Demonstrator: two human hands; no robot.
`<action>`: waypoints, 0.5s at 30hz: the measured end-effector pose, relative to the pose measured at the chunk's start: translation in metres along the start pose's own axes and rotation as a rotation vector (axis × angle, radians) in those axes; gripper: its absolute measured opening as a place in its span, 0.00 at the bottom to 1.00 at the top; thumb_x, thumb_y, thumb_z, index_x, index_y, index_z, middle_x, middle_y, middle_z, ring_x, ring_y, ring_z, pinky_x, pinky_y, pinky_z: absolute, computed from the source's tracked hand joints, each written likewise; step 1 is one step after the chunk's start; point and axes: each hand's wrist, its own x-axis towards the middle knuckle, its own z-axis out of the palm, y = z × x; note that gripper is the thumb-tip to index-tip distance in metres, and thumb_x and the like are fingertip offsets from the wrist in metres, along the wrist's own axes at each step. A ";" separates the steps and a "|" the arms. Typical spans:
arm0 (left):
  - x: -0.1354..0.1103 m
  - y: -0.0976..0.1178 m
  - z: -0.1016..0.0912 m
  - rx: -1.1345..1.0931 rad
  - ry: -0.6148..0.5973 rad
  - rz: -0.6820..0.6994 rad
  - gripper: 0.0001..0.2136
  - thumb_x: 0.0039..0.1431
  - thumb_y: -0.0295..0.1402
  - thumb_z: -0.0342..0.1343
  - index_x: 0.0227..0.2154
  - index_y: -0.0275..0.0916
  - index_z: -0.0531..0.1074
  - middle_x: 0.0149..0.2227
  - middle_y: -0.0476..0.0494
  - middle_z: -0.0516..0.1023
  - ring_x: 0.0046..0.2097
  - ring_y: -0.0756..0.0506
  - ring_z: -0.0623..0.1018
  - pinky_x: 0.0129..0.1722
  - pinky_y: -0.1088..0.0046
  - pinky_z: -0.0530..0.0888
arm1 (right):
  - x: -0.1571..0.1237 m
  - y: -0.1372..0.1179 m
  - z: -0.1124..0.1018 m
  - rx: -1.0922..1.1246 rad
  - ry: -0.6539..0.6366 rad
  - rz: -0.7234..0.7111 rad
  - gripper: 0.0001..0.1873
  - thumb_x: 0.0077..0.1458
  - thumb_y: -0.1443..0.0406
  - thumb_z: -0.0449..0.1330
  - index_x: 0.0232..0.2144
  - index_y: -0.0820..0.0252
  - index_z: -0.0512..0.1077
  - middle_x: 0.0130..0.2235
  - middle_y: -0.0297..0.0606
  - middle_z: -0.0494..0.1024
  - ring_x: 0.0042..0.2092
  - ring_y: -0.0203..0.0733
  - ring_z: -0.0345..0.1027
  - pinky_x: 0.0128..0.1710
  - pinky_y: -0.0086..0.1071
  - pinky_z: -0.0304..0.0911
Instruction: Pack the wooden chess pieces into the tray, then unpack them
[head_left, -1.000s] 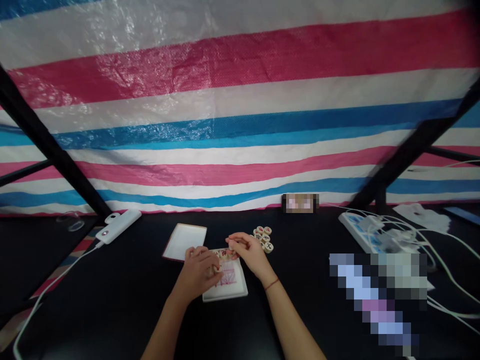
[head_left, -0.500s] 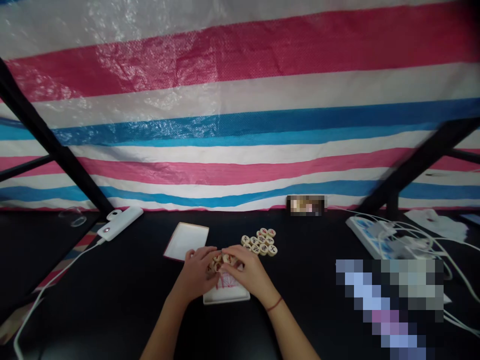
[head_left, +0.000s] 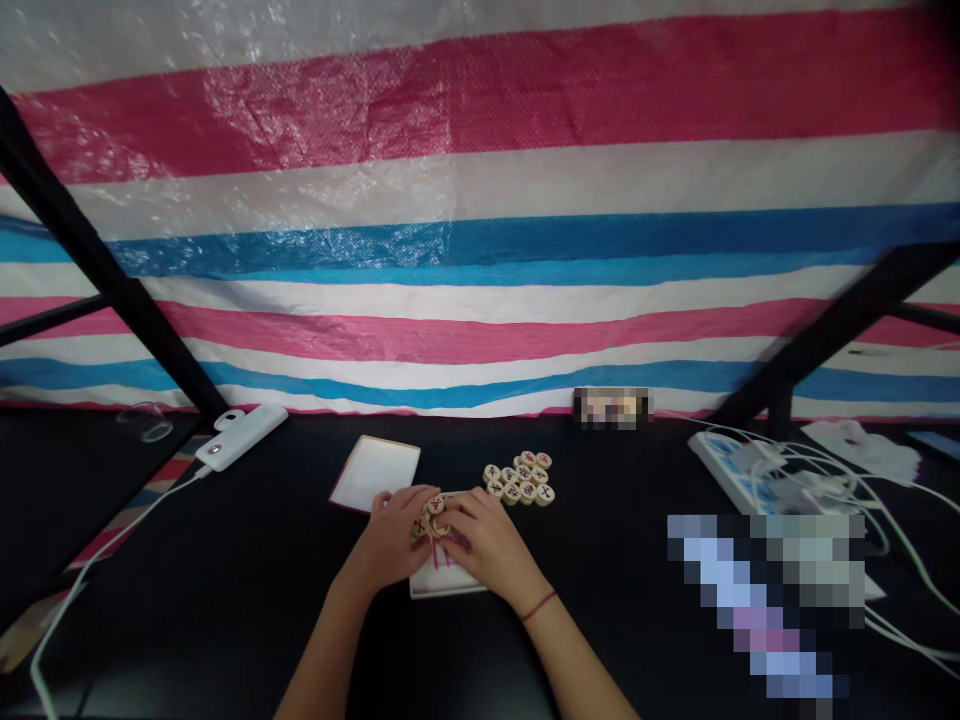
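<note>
My left hand [head_left: 388,538] and my right hand [head_left: 493,540] are curled round a small cluster of Chinese chess pieces [head_left: 435,505] from either side. The pieces are round and pale, marked with red or dark characters; my fingers hide some of them. Below them is a shallow white box [head_left: 448,592], partly covered by my hands, with a white sheet printed with red lines [head_left: 444,562] in it. Right of my right hand stand several more Chinese chess pieces [head_left: 525,482], grouped in stacks. A white-lined box lid [head_left: 377,472] lies open side up behind my left hand.
On the black table [head_left: 225,600], a white power strip [head_left: 244,437] with a cable stands at the back left. Another power strip [head_left: 724,470] with tangled white cables is at the right. Black frame bars [head_left: 150,340] and a striped plastic sheet [head_left: 480,240] enclose the back.
My right hand has shifted left, closer to my left hand, and its fingers now lie over the pieces. The cluster is bunched more tightly between both hands. The view has tilted slightly.
</note>
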 end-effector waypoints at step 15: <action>0.002 0.007 0.002 0.029 0.052 0.002 0.22 0.51 0.30 0.57 0.50 0.48 0.70 0.55 0.42 0.71 0.55 0.38 0.71 0.53 0.54 0.62 | 0.002 0.030 -0.024 0.101 0.224 0.197 0.07 0.59 0.65 0.55 0.32 0.58 0.72 0.33 0.38 0.76 0.38 0.41 0.67 0.42 0.33 0.59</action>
